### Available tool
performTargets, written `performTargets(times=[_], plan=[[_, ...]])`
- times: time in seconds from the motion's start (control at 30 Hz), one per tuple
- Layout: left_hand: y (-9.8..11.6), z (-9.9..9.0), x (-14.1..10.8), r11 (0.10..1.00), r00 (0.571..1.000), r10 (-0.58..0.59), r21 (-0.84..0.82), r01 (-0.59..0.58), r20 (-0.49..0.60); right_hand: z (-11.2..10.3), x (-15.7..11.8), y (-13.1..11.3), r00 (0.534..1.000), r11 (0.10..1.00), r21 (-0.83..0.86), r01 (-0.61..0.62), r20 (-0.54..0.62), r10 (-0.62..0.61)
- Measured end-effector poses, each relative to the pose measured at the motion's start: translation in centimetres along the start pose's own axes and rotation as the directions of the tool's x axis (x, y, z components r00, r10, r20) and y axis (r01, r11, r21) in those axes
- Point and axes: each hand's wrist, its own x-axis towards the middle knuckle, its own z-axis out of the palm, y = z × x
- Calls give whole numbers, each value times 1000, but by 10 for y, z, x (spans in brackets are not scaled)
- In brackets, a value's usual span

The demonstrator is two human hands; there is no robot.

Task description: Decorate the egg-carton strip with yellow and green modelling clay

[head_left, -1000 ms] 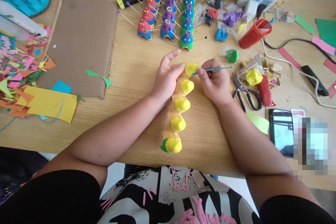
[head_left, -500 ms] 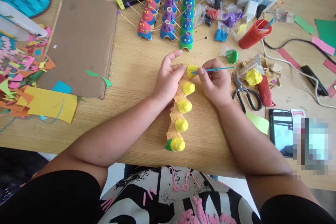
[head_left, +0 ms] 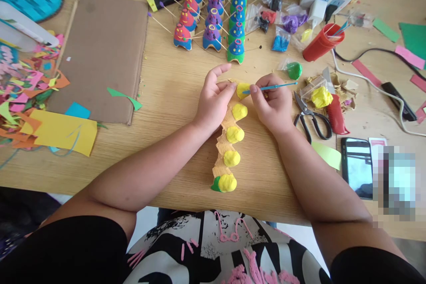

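A strip of egg carton (head_left: pixel 226 145) lies lengthwise before me, its bumps capped with yellow clay (head_left: pixel 235 134). A patch of green clay (head_left: pixel 216 183) shows at its near end. My left hand (head_left: pixel 218 95) grips the far end of the strip between thumb and fingers, the index finger raised. Pinched in my right hand (head_left: pixel 273 103) is a thin blue clay modelling tool (head_left: pixel 276 86). Its tip touches the yellow clay on the farthest bump.
Finished carton figures (head_left: pixel 237 31) with stick feelers stand at the back. To the right are scissors (head_left: pixel 311 117), yellow clay in plastic (head_left: pixel 321 96), a red cup (head_left: pixel 322 43) and a phone (head_left: pixel 357 167). Cardboard (head_left: pixel 103 57) and paper scraps (head_left: pixel 29 84) lie left.
The near end of the carton strip has swung slightly to the right. Both hands keep nearly the same place, and the tool's tip stays on the farthest yellow bump.
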Motion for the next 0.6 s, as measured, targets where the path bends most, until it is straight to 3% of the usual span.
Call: performTargets(times=[0.23, 0.6], plan=[[1, -1, 0, 1000, 1000, -17, -3, 17, -3, 0, -1, 7, 998, 999, -10, -37, 44, 38], [-1, -2, 2, 1000, 1000, -19, -5, 19, 6, -1, 0, -2, 1000, 1000, 1, 14, 18, -14]])
